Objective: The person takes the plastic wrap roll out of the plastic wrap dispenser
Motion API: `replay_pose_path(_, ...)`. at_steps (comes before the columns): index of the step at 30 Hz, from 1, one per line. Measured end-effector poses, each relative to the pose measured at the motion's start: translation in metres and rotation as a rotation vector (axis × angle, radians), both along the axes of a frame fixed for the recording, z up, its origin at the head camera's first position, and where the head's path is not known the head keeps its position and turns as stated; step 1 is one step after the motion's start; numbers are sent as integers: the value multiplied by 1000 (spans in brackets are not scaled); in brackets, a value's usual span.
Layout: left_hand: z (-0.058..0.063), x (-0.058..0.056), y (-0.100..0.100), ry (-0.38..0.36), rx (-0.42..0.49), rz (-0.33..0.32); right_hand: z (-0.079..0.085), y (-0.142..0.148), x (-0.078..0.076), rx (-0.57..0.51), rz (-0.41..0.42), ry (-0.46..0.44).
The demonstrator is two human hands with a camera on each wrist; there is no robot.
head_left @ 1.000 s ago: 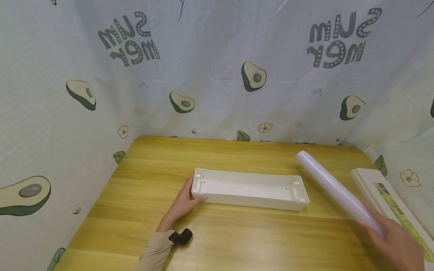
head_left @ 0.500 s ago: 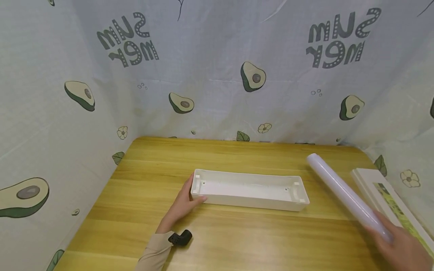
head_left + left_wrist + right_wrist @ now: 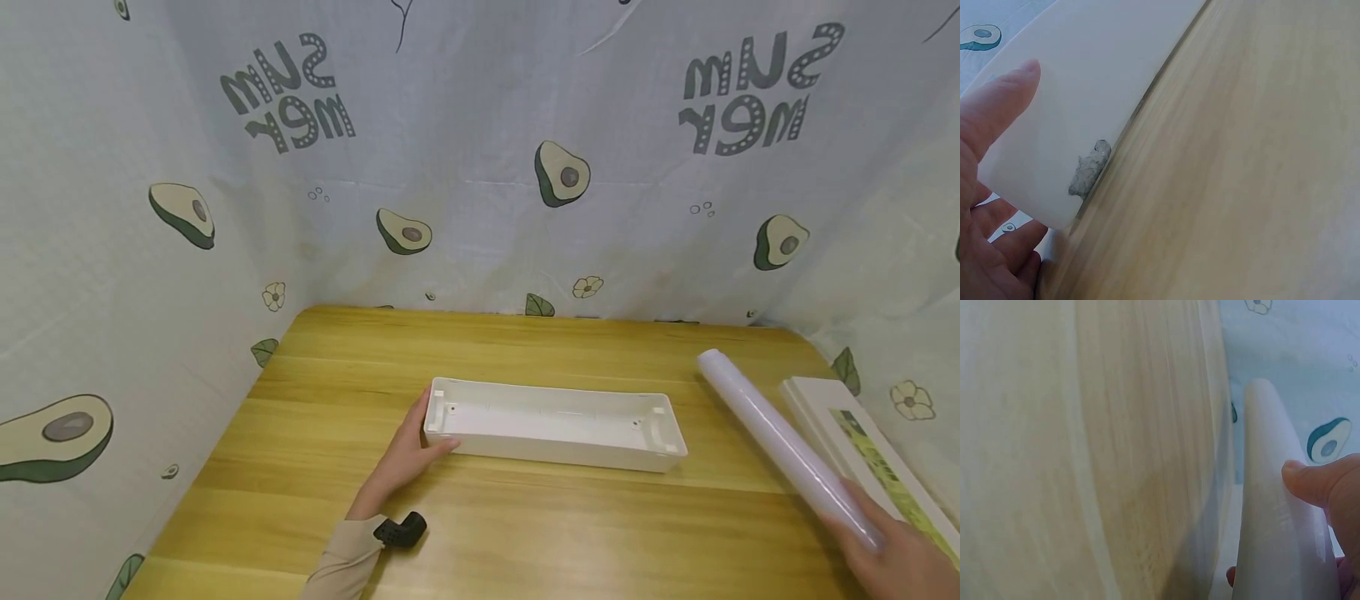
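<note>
On the table stands a long white plastic box [image 3: 555,448], its top uncovered and its inside bare. My left hand [image 3: 408,454] grips its left end, with the thumb on the near wall and the other fingers around the end. A grey crumpled patch [image 3: 1090,172] shows low on the box's wall in the left wrist view. At the right, my right hand [image 3: 900,554] holds a roll of whitish plastic film [image 3: 787,446] near its lower end. The roll slants up and away to the left, and in the right wrist view my thumb [image 3: 1310,481] lies along its side.
A long white carton [image 3: 817,400] with a green and yellow label lies along the table's right edge, partly behind my right hand. Cloth with avocado prints [image 3: 472,167] hangs around the wooden table [image 3: 525,533]. A black wrist mount [image 3: 401,529] sits at my left cuff.
My right hand has moved right and a little toward me, taking the roll of film with it. My left hand and the white box have stayed in place.
</note>
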State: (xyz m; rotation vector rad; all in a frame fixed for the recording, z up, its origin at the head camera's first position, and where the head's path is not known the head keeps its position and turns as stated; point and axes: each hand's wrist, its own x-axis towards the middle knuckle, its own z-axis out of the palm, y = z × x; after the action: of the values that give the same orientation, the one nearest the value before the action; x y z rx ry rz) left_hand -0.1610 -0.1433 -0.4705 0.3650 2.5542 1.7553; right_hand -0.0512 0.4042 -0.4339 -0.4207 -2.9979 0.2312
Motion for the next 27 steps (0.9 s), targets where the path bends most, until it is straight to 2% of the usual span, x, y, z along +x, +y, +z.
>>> replay_pose_path(1,0,1,0,1,-3,-3,-1,0,1,-2,-15,-10)
replay_pose_path(3,-1,0,0,6,-9,-8,-5,2,2,-9,-20,31)
replay_pose_path(8,1,-2,1,13,-26,-14,-9,5,3,-35,29,184)
replay_pose_path(11,1,-2,0,9,-22,-12,-6,3,2,-49,51,206)
replay_pose_path(16,3,-3,1,3,-25,-5,-4,2,-1,-40,15,171)
replay_pose_path(23,29,8,5,-16,-62,-21,-6,4,-1,-34,-74,95)
replay_pose_path(27,36,13,5,-15,-72,-25,-7,5,-3,-27,-143,35)
